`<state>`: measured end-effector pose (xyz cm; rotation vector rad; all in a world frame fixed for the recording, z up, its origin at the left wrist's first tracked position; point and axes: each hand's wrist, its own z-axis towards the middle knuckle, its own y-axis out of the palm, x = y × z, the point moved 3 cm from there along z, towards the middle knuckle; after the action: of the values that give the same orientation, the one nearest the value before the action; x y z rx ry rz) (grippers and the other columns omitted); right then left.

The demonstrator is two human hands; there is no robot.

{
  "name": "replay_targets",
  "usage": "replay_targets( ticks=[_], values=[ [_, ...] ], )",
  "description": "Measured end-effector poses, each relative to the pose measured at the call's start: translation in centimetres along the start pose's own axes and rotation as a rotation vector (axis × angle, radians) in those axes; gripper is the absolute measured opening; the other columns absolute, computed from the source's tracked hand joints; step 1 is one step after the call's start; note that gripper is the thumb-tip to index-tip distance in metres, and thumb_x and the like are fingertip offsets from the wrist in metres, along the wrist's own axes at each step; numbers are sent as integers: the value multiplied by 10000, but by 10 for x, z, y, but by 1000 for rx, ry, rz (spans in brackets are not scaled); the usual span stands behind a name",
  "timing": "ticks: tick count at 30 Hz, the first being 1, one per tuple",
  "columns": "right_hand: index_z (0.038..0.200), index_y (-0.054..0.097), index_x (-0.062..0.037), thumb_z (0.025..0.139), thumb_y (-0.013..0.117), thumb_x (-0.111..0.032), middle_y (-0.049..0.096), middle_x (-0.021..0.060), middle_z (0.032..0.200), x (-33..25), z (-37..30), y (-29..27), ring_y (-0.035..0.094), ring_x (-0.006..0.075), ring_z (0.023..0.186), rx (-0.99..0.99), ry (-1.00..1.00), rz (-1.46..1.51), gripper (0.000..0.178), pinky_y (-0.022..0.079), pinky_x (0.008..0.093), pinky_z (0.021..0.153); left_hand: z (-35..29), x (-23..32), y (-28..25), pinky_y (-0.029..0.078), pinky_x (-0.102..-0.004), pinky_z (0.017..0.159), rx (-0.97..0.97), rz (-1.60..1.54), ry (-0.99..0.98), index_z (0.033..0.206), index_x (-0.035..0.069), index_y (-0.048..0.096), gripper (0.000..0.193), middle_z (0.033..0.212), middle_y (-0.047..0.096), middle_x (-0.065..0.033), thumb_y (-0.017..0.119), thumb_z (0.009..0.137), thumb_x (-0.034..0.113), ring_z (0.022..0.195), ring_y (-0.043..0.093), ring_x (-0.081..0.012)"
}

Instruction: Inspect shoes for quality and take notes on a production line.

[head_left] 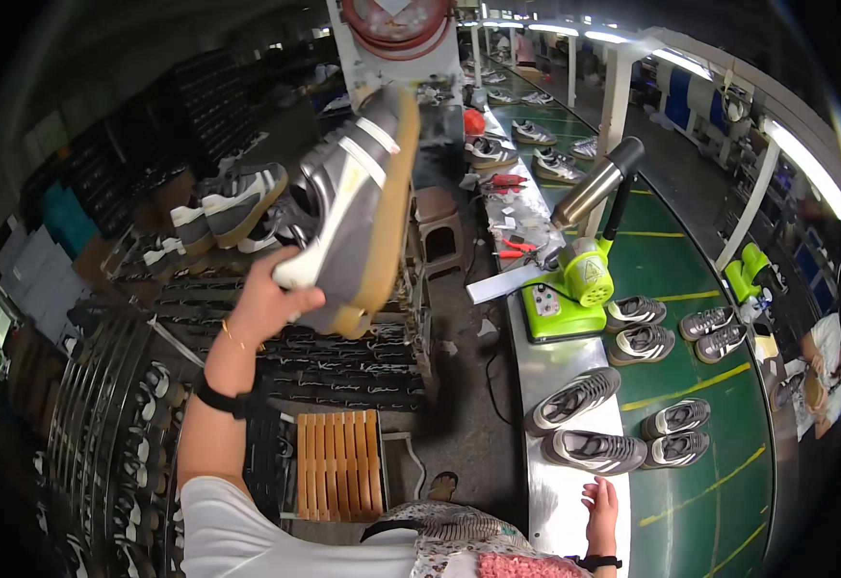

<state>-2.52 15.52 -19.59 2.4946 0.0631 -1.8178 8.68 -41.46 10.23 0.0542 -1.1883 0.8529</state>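
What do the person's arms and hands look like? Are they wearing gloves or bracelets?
No gloves! Above the left hand there's a thin, gold-coloured bracelet, then a wide black band, then a plain white sleeve. By the right hand there's a dark band. I can't make out the sleeve on that side.

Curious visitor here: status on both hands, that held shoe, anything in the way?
Left grip: closed on gray sneaker, at heel. Right grip: open, empty, near paired sneakers. Lime-green heat blower stands apart.
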Motion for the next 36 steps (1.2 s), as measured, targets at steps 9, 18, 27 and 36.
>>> replay_targets(
  ticks=[9,18,27,36],
  values=[
    [1225,455,-72,677,721,-284,567,145,958,-10,54,106,535,315,885,165,-423,-1261,645,388,423,809,124,-64,-1,460,-403,789,-355,1027,-119,1064,44,588,589,941,625,-201,720,631,421,886,593,-352],
    [1093,577,-204,656,686,-539,601,162,872,-7,99,153,611,302,798,58,-37,-1337,561,491,403,671,84,20,62,443,-401,709,-109,863,501,922,33,559,368,857,584,-133,699,681,273,786,554,-321],
    [921,610,-148,608,720,-429,589,83,693,26,-71,80,598,273,616,171,-234,-1374,435,463,393,559,-73,-80,300,473,-342,751,-1229,19,416,922,67,591,258,868,604,-94,617,805,295,848,589,-261],
    [1168,482,-73,765,663,-271,535,115,838,15,-157,42,554,297,781,493,-34,-869,484,454,376,667,-239,-107,459,386,-376,931,-1409,-93,-231,1261,-27,200,862,1203,435,-297,713,712,396,1108,473,-378]
  ],
)
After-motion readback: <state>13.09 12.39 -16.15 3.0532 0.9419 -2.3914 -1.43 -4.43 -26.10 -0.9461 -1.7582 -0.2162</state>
